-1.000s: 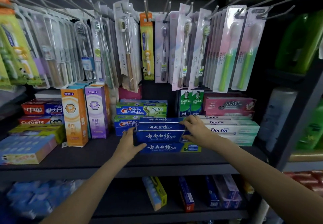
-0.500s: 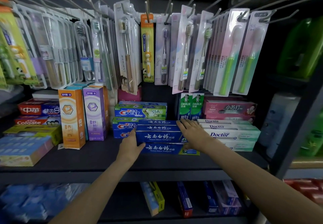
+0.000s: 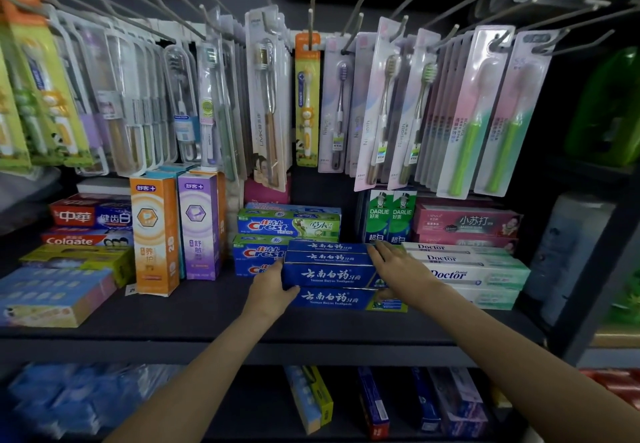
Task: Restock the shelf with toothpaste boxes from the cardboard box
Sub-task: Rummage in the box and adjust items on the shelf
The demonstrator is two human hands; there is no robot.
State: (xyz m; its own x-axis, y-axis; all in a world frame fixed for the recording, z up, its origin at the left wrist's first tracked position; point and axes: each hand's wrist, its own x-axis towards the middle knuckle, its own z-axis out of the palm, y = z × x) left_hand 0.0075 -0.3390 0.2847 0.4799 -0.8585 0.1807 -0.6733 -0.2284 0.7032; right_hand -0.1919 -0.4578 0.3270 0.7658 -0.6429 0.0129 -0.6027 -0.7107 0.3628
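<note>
Hooks: metal pegs (image 3: 360, 6) jut from the dark back wall.
Toothbrushes: packed brushes hang in rows; a yellow child's brush (image 3: 307, 103) near the middle, two green-handled brushes (image 3: 485, 131) at the right, clear-cased ones (image 3: 180, 107) at the left.
Right side: green bottles (image 3: 609, 107) on a neighbouring rack, blurred.
Lower shelf: small cartons (image 3: 311, 401) standing on end, blue packs (image 3: 69, 404) at the left, blurred.

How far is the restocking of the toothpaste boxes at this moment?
Done: a stack of blue toothpaste boxes lies on the shelf between the Crest boxes and the Doctor boxes. In hand: the left hand and right hand press the stack's ends, squaring it. Left: unknown, since the cardboard box is out of view.
</note>
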